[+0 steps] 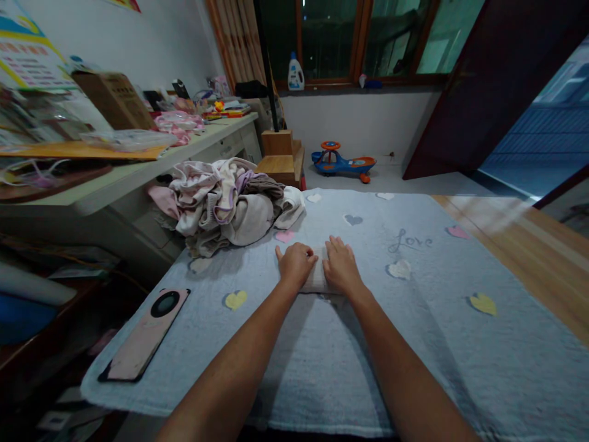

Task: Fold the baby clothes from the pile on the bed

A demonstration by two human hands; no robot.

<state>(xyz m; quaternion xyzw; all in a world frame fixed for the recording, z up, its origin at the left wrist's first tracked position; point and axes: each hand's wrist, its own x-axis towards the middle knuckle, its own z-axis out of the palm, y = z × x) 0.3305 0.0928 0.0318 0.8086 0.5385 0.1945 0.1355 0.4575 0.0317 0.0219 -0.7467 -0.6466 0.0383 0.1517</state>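
The fingers (294,252) of both hands lie flat and a bit spread, pressing down on a small folded white cloth (317,277), not pinching it. The left hand (296,265) is at one end and the right hand (340,265) is at the other. The cloth looks soft and light, so its edges would be easy to take. It sits on a blue blanket (414,344) with hearts, near a heap of clothes (221,209)
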